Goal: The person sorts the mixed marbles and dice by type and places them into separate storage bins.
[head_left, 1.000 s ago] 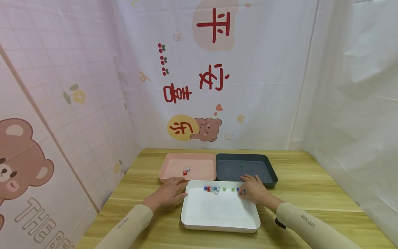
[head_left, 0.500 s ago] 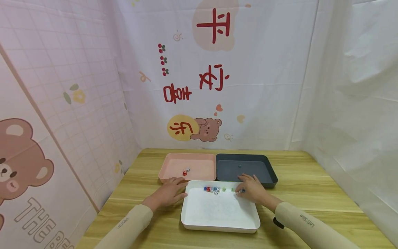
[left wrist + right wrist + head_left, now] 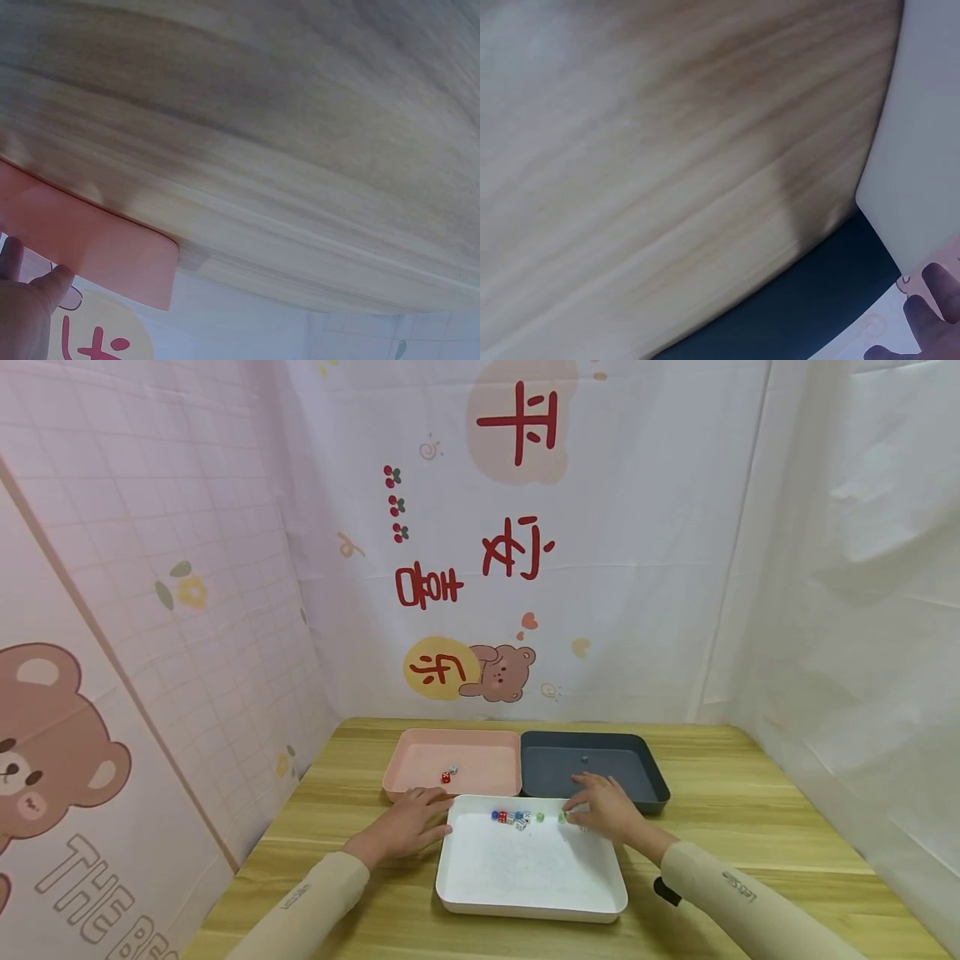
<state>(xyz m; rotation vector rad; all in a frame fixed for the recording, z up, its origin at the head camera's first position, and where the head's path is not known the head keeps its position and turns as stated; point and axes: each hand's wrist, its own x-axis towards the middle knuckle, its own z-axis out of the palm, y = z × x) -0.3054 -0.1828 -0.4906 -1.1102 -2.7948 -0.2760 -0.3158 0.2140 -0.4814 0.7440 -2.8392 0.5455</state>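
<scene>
A white tray (image 3: 536, 868) lies in front of me, with a row of small dice and beads along its far side. In the head view my left hand (image 3: 405, 822) rests with extended fingers at the tray's left rim. My right hand (image 3: 609, 810) reaches over the far right corner, fingers loosely bent and spread. Its fingertips are right beside a green bead (image 3: 562, 817), and a whitish die (image 3: 583, 827) shows partly under the hand. Further left sit another green bead (image 3: 540, 817), a red die (image 3: 502, 817), a blue bead (image 3: 494, 815) and several white dice (image 3: 521, 824).
Behind stands a pink tray (image 3: 480, 760) holding a red die (image 3: 446, 777) and a white die (image 3: 453, 769). Beside it, a dark grey tray (image 3: 622, 764) holds one small bluish-green bead (image 3: 585, 759). All stand on a wooden table (image 3: 750, 843) against a hanging cloth (image 3: 637, 568).
My right hand has shifted left along the tray's far side, to the green bead. The bead in the dark tray has moved slightly left, then back right. My left hand keeps still.
</scene>
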